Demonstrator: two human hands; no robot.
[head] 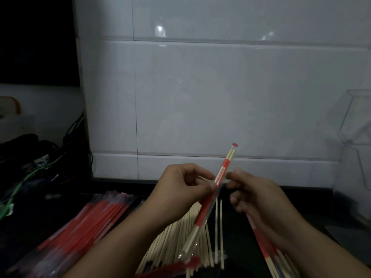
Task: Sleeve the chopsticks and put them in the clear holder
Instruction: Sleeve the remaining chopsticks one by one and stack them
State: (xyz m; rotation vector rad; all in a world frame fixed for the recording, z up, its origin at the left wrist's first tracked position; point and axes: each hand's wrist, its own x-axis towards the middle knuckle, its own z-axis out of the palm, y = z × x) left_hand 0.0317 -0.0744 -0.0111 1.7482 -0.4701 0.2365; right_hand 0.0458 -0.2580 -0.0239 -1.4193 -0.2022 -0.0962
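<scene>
A pair of chopsticks in a red and clear sleeve (204, 209) slants up from the lower middle to the upper right. My left hand (180, 189) pinches this sleeved pair near its middle. My right hand (255, 191) is just right of it, fingers curled, fingertips at the sleeve; it is blurred and its grip is unclear. Bare wooden chopsticks (180, 241) lie fanned on the dark counter under my hands. The clear holder (355, 121) stands at the right edge against the tiled wall.
A stack of empty red sleeves (84, 223) lies at the lower left. More sleeved chopsticks (269, 251) lie under my right forearm. Dark cables and gear (30, 161) fill the left side. A white tiled wall (200, 97) rises behind the counter.
</scene>
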